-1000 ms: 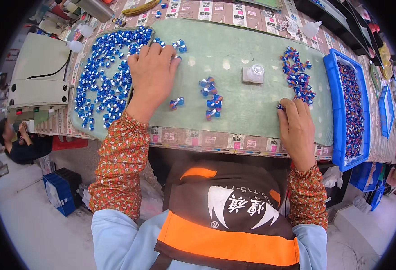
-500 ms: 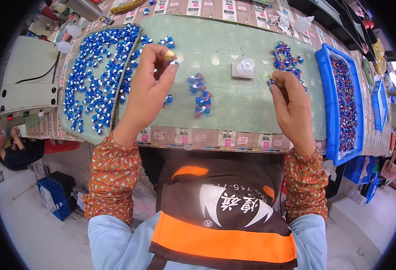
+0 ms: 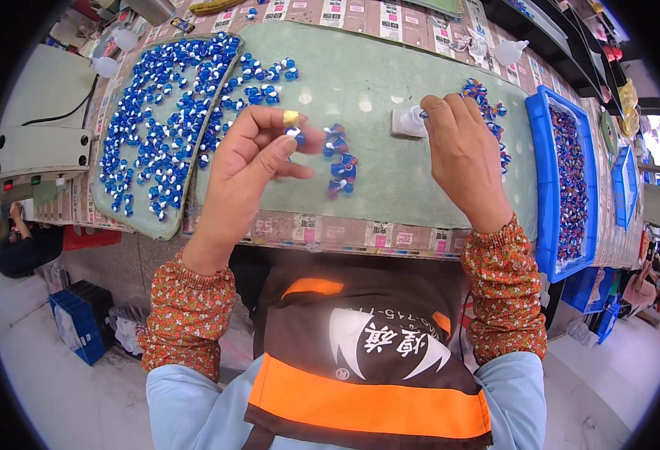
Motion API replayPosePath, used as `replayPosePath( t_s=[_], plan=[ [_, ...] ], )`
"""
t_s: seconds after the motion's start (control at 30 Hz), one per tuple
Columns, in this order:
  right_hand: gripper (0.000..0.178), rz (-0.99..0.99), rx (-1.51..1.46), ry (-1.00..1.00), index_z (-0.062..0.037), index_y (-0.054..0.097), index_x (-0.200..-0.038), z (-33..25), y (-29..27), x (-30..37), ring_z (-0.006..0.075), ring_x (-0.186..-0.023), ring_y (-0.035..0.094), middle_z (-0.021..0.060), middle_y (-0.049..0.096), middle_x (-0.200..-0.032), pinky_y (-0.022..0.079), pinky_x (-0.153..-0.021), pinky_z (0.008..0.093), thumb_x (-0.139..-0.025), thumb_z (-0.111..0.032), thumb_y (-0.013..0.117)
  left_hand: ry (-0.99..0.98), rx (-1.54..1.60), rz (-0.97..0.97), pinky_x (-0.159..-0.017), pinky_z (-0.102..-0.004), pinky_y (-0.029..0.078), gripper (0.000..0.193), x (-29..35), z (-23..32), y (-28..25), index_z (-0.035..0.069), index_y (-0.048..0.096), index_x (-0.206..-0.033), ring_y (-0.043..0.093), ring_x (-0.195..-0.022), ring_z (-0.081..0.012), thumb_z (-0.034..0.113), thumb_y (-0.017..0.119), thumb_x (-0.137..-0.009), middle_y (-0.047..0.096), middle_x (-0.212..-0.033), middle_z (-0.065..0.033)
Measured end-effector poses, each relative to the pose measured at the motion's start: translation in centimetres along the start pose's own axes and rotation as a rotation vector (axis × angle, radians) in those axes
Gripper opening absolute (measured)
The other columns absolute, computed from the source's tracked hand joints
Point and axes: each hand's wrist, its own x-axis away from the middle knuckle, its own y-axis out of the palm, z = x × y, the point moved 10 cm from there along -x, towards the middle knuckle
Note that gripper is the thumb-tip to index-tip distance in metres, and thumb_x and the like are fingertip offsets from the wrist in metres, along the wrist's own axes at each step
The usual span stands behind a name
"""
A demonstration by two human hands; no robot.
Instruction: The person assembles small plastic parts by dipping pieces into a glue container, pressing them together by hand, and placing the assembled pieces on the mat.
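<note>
My left hand [image 3: 251, 161] pinches a small blue-and-white piece [image 3: 295, 135] between thumb and index finger; its other fingers are spread and slightly blurred. Yellow tape [image 3: 291, 118] wraps one of its fingertips. Beside it on the green mat [image 3: 390, 180] lies a short column of blue-and-orange pieces [image 3: 341, 165]. My right hand [image 3: 465, 146] is closed at the fingertips, with a fleck of blue showing there, right against a small clear bottle [image 3: 411, 121] on a pale block. Its fingers partly cover the bottle. Behind that hand lie more blue-and-orange pieces [image 3: 477, 91].
Blue-and-white pieces [image 3: 154, 127] cover a separate board at left, with several more spilling onto the mat. A blue tray [image 3: 541, 180] full of mixed pieces stands at right. Squeeze bottles [image 3: 508, 52] stand farther back. A grey machine [image 3: 45, 161] sits far left.
My right hand has moved left and slightly up, bringing its fingertips to the clear bottle. My left hand has lowered a little, its fingers spreading toward the column of pieces.
</note>
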Motion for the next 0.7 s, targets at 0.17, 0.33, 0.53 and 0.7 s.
replayPosePath(
  t_s=[0.17,0.33,0.53,0.7],
  plan=[
    [0.02,0.006,-0.096,0.007,-0.003,0.062,-0.112,0.4,-0.8,-0.5,0.0376,-0.093,0.061,0.0147,0.063,-0.097,0.049,-0.079,0.0455,-0.092,0.0,0.066,-0.068,0.112,-0.038,-0.085,-0.0318,0.062,0.023,0.7,-1.4,1.0,0.002,0.057,-0.127,0.067,-0.108,-0.015,0.01,0.058,-0.106,0.067,-0.128,-0.0089],
    [0.019,0.025,-0.065,0.029,-0.0016,0.064,-0.112,0.4,-1.5,-0.4,0.0369,-0.09,0.063,0.0148,0.065,-0.098,0.051,-0.078,0.0412,-0.094,0.001,0.064,-0.059,0.119,-0.007,-0.081,-0.0312,0.062,0.027,1.1,-1.1,2.0,0.003,0.059,-0.13,0.069,-0.101,-0.0164,0.015,0.059,-0.106,0.069,-0.119,-0.0108],
    [0.02,-0.067,-0.601,0.259,0.0004,0.061,-0.118,-1.3,-1.0,1.1,0.0148,-0.086,0.067,0.0084,0.066,-0.1,0.053,-0.075,0.0301,-0.099,0.004,0.06,-0.246,0.33,-0.028,-0.079,-0.0288,0.061,0.026,1.5,-3.6,3.0,0.003,0.06,-0.127,0.069,-0.099,-0.0161,0.018,0.06,-0.106,0.068,-0.111,-0.0075],
    [0.023,-0.065,-0.964,0.24,0.0028,0.055,-0.123,-5.4,-0.3,2.3,0.0133,-0.085,0.069,0.0078,0.066,-0.095,0.054,-0.074,0.027,-0.1,0.005,0.058,-0.264,0.544,-0.086,-0.078,-0.0289,0.061,0.021,1.9,-5.2,4.1,0.007,0.062,-0.123,0.069,-0.096,-0.0126,0.017,0.063,-0.105,0.07,-0.11,-0.0047]
  ],
)
